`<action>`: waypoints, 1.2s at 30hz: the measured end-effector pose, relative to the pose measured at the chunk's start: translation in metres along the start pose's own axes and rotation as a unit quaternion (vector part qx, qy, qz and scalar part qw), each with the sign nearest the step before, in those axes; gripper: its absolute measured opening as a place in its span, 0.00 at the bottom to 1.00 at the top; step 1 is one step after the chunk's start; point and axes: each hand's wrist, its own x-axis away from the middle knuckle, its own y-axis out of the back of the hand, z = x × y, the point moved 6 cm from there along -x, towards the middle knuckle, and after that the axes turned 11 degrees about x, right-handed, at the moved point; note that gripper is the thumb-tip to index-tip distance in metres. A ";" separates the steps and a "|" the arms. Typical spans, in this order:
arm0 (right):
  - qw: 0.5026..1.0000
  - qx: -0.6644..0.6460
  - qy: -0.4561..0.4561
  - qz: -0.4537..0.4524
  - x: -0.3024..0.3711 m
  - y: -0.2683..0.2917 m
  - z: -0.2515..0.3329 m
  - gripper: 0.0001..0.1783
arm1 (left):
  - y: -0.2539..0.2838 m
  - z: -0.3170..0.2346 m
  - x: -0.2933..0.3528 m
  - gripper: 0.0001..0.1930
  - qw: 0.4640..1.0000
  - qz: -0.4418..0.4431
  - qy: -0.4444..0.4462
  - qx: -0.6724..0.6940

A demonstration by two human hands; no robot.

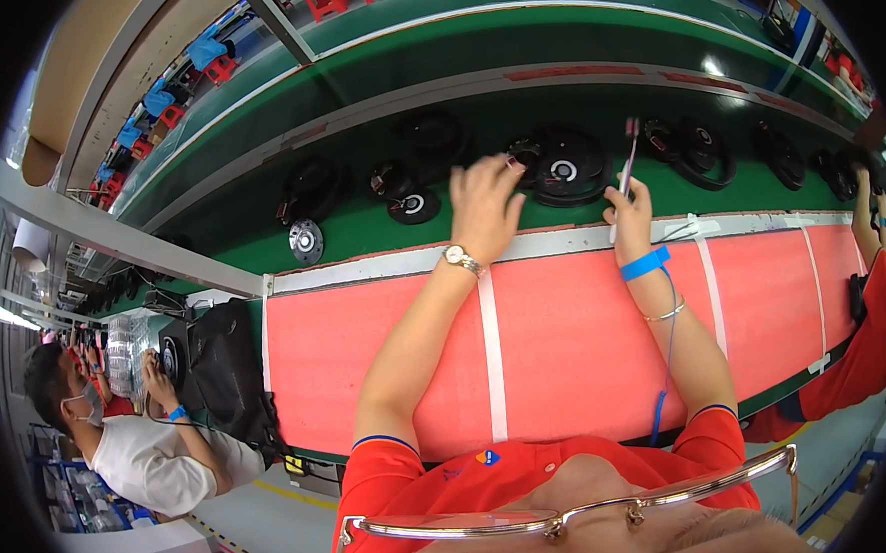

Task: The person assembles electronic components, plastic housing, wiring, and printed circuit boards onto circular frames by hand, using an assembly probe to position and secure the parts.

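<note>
Though slim, tool in right fingers.

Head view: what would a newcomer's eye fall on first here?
Most likely the broad pink mat, crossed by white strips along the near side of the green bench. Just beyond it, black round parts stand out in a row. Right of centre, the right hand holds a slim brush-like stick upright, with a bright blue band around that wrist.
</note>
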 end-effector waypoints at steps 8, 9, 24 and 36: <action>0.928 -0.192 0.246 0.205 0.116 -0.006 0.166 0.10 | 0.059 0.118 0.029 0.49 0.883 0.039 0.424 -0.197; 0.923 -0.123 0.310 0.193 0.144 0.004 0.185 0.10 | 0.059 0.129 0.037 0.50 0.876 0.043 0.459 -0.144; 0.410 0.687 -0.055 -0.597 0.343 0.193 0.108 0.17 | 0.053 0.145 0.044 0.24 0.921 -0.068 0.382 0.041; -0.241 0.722 -0.530 -0.374 0.320 0.158 0.070 0.16 | 0.059 0.130 0.030 0.08 0.914 -0.231 0.311 0.117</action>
